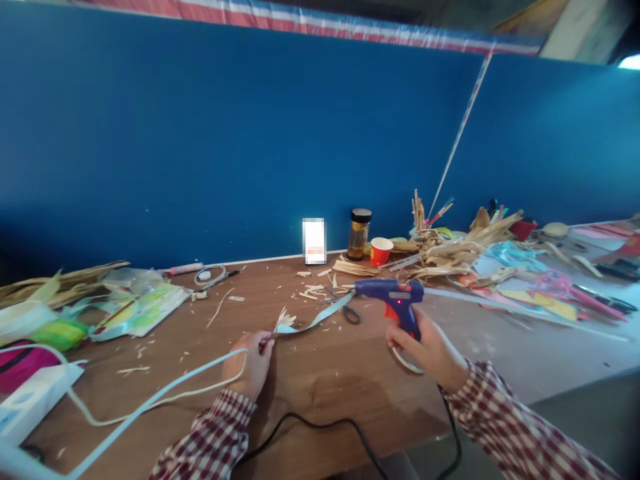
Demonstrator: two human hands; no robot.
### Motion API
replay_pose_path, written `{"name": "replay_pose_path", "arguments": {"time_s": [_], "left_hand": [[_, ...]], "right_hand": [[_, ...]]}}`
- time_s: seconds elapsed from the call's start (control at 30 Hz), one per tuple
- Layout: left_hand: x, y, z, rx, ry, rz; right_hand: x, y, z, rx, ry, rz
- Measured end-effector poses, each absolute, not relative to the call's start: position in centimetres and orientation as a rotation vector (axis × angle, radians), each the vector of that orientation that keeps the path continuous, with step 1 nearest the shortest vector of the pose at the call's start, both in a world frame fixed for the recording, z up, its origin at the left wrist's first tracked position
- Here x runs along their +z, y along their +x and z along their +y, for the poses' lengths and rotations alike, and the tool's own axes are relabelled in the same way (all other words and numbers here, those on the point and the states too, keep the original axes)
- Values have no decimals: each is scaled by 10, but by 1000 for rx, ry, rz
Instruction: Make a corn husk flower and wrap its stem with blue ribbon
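**While one hand pinches a pale strip, the other grips a glue gun**

Seen from the head camera, both hands work over a brown wooden desk (325, 393) set against a blue partition (250, 147). Both forearms wear a red-and-white checked shirt.

The left hand (250, 367) rests on the desk with its fingers (263, 343) pinched on a pale blue strip (310, 325). From that grasp the strip rises to the right towards the gun's nozzle. A longer length trails back from the hand to the lower left corner of the frame.

The right hand (430, 350) holds a blue glue gun (393, 297) upright above the desk, its fingers clenched round the handle just below the orange trigger. A small red light glows on the gun's body. The nozzle points left and sits just beside the far end of the strip. A black cable (320, 427) snakes along the desk's near edge between the two arms.

Small scissors (349, 311) lie on the desk under the strip, near the nozzle, with pale shavings (313, 291) scattered just behind them. Further back, close to the partition, a dark-lidded jar (359, 233) stands beside a red paper cup (380, 251). To the right of these a heap of dried husks (460, 250) spreads among coloured paper scraps, and pink scissors (560, 285) lie beyond. At the left edge sits a white power strip (35, 397).
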State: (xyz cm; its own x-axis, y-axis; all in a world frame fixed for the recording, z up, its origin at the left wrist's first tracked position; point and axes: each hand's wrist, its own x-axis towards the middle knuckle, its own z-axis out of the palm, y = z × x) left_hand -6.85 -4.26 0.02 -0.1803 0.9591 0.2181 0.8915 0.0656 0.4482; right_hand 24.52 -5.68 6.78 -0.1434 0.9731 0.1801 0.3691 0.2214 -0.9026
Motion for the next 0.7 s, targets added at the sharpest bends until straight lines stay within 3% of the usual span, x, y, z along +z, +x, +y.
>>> {"name": "replay_pose_path", "arguments": {"time_s": [0.2,0.33,0.7], "left_hand": [[1,-71,-41,766,1907,2180],[-3,-70,-41,791,1890,2164],[-8,-71,-45,749,2144,2026]], "right_hand": [[37,257,-67,992,-1295,-1697],[23,274,-72,782,-1353,-1794],[43,253,-60,685,-1458,-1826]]}}
